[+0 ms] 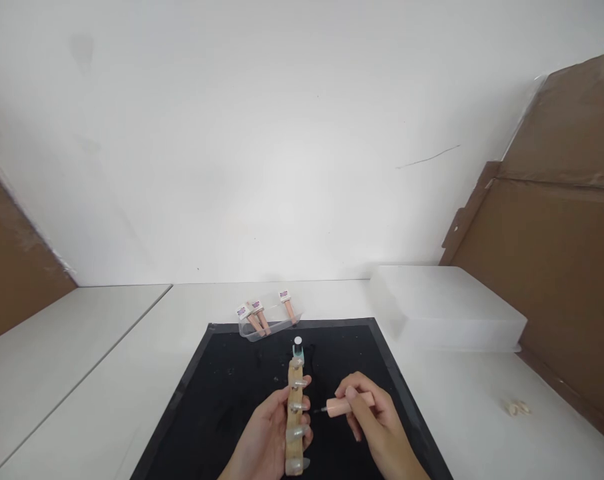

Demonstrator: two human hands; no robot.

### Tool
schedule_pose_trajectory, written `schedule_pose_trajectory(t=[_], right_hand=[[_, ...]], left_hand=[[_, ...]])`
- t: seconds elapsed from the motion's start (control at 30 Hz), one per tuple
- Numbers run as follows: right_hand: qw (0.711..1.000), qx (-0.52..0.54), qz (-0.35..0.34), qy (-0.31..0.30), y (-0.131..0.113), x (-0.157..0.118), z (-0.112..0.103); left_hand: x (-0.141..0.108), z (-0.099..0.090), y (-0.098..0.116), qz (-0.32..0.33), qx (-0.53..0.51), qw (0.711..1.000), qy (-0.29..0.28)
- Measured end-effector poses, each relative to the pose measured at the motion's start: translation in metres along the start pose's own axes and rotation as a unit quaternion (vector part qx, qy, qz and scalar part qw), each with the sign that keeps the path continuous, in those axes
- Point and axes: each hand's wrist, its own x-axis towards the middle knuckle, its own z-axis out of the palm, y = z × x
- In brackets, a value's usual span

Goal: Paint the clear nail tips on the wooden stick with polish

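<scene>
My left hand (266,427) is wrapped round a wooden strip (293,420) that points away from me. Several clear, glossy nail tips (298,433) are fixed along it and stick out to the right. My right hand (377,420) pinches the pink handle of a nail polish brush (338,407), its dark thin tip aimed left, a small gap from the strip. Just beyond the strip's far end stands a small bottle (298,348) with a dark neck, a white top and a teal part low down, which the strip partly hides.
A clear plastic tray (277,327) behind the black mat (222,380) holds several pink tubes with printed labels. To the right sit a white box (447,320) and some small beige rings (517,407). Brown cardboard (557,253) and a white wall enclose the table.
</scene>
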Motion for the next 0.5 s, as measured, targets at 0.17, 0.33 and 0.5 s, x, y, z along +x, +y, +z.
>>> schedule_pose_trajectory(t=[0.17, 0.33, 0.5], right_hand=[[0.999, -0.007, -0.021, -0.032, 0.000, -0.005, 0.001], [0.988, -0.074, -0.124, -0.055, -0.017, -0.004, 0.004], [0.973, -0.129, -0.178, -0.071, -0.025, 0.000, 0.005]], left_hand=[[0.000, 0.001, -0.001, 0.000, -0.003, 1.000, -0.005], [-0.001, 0.004, -0.001, 0.013, -0.006, 1.000, -0.005], [-0.001, 0.004, -0.001, 0.014, -0.010, 1.000, -0.012]])
